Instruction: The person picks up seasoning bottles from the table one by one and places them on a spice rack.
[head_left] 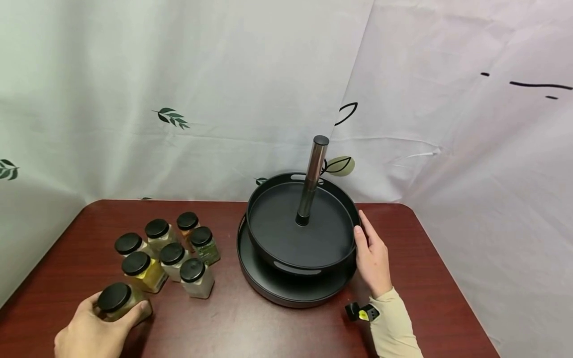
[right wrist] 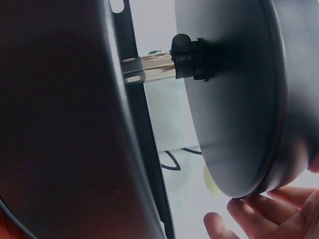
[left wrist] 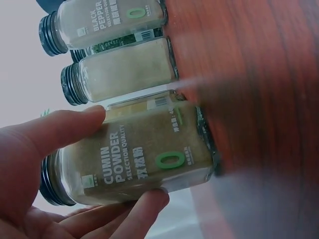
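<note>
- The two hands work well apart; the left hand [head_left: 89, 330] grips the cumin powder jar [head_left: 117, 298], thumb and fingers on opposite sides; the right hand [head_left: 373, 261] lays extended fingers on the outer rim of the upper tray [head_left: 273, 223] at three o'clock, touching it rather than wrapped round it.
- The cumin powder jar lies at about eight o'clock from the upper tray; the yellow jar [head_left: 154, 276] is near it at one o'clock, with six other jars [head_left: 172, 253] between twelve and two.
- As I judge it, the body makes a surer hold than the lid; a lift is best begun straight up, sparing the yellow jar a knock; the right hand's touch should be light, since a one-sided push might tip the upper tray.
- The left wrist view gives the label wording, plus a black pepper jar [left wrist: 112, 20]; the head view shows mainly lids; whether the gripped jar's base touches the tabletop [head_left: 215, 333], I cannot tell.
- The right wrist view reveals the gap above the lower tray [head_left: 288, 291], crossed by the post [head_left: 309, 191] and a dark fitting [right wrist: 192, 59]; the head view hides that stretch.
</note>
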### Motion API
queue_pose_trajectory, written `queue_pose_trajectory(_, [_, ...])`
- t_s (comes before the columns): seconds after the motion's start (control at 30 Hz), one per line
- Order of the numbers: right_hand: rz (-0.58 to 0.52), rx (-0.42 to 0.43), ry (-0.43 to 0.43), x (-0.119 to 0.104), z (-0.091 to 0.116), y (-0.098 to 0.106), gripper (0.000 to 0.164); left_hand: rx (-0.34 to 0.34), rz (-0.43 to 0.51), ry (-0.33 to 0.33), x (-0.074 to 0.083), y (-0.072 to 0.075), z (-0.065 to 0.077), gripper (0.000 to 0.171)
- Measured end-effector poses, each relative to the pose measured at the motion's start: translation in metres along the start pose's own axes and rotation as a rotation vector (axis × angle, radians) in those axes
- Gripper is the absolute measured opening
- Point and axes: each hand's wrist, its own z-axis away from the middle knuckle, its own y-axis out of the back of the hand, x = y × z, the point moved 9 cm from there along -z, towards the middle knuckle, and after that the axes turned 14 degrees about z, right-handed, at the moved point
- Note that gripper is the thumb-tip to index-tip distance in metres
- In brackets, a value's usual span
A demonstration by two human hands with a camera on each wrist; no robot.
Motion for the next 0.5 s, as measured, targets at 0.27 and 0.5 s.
queue_pose_trajectory(0.27, [-0.003, -0.003, 0.002, -0.001, -0.001, 0.0, 0.046, 0.056, 0.029, 0.01, 0.013, 0.02, 0.009, 0.094])
queue_pose_trajectory(0.5, [-0.009, 0.001, -0.004, 0.0, 0.0, -0.001, 0.046, 0.223, 0.156, -0.043, 0.025, 0.042, 0.019, 0.074])
